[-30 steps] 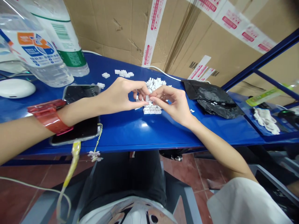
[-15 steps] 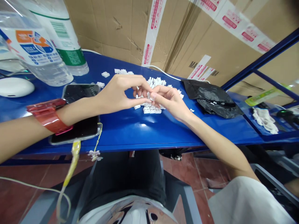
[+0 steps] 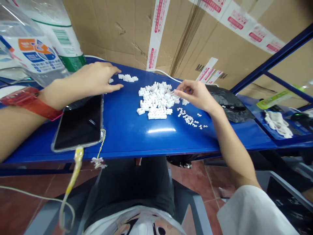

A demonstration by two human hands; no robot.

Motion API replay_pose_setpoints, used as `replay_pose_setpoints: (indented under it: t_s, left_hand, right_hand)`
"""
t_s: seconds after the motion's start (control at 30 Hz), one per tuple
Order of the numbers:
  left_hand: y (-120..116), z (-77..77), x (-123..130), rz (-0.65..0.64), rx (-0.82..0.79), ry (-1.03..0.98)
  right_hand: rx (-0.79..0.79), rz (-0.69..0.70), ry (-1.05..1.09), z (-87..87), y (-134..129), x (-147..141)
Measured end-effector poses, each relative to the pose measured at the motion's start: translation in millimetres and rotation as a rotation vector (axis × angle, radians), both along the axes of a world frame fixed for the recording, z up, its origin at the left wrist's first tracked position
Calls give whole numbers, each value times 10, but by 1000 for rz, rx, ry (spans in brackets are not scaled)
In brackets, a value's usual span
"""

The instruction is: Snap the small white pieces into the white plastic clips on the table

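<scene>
A pile of small white plastic pieces (image 3: 157, 98) lies on the blue table (image 3: 127, 130). My left hand (image 3: 97, 78) is over the table's left part, fingers apart, beside a few white pieces partly hidden by its fingertips. A small group of white pieces (image 3: 128, 78) lies just right of it. My right hand (image 3: 193, 93) is at the pile's right edge, thumb and fingertips pinched together at the white pieces; what they hold is too small to name. Tiny white bits (image 3: 188, 119) are scattered below this hand.
A phone (image 3: 79, 125) with a cable (image 3: 78, 156) lies at the left. Two plastic bottles (image 3: 40, 55) stand behind my left forearm. A black plastic bag (image 3: 228, 104) is right of my right hand. Cardboard boxes (image 3: 117, 32) stand behind; a blue metal frame (image 3: 276, 62) rises at the right.
My hands were together over the pile and have moved apart. The left has gone left and opened; the right has moved right to the pile's edge, uncovering the pile and tiny bits.
</scene>
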State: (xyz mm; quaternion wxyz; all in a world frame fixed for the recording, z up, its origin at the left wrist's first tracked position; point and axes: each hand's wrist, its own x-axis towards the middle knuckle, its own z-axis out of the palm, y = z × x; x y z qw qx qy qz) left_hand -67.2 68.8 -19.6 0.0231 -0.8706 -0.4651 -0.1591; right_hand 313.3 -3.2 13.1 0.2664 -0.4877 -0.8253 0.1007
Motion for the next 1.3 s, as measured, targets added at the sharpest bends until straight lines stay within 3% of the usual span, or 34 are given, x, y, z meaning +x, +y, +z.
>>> replay_pose_setpoints:
  t_s: [0.13,0.23,0.43,0.5,0.6,0.73,0.83,0.97,1.1,1.3]
  left_hand:
    - [74,-58,-40,68,-21,117]
    - [14,7,3,61,17,139]
    - [-188,234,83,299,-117,306]
    - [-185,267,79,314,-166,334]
    - [-166,280,96,269,-192,271]
    - [-242,267,200,196,-131,25]
    - [-326,204,298,47,-65,-241]
    - [-361,69,393,-188,-26,-506]
    - [-418,22,466,-377,33,-556]
    - [-692,69,626,-494,38,-530]
  right_hand:
    - [-263,0,-204,144,-12,252]
    - [-381,60,-259,149,-44,220]
    - [-353,116,-296,73,-114,-1]
    - [-329,120,-304,77,-145,-33]
    - [-261,110,-273,106,-187,-57]
    - [-133,113,-184,143,-221,-85]
    - [-96,144,-49,137,-245,-140]
    - [-209,193,198,57,-275,-293]
    - [-296,226,408,-68,-273,-466]
    - [-353,272,578,-204,-235,-627]
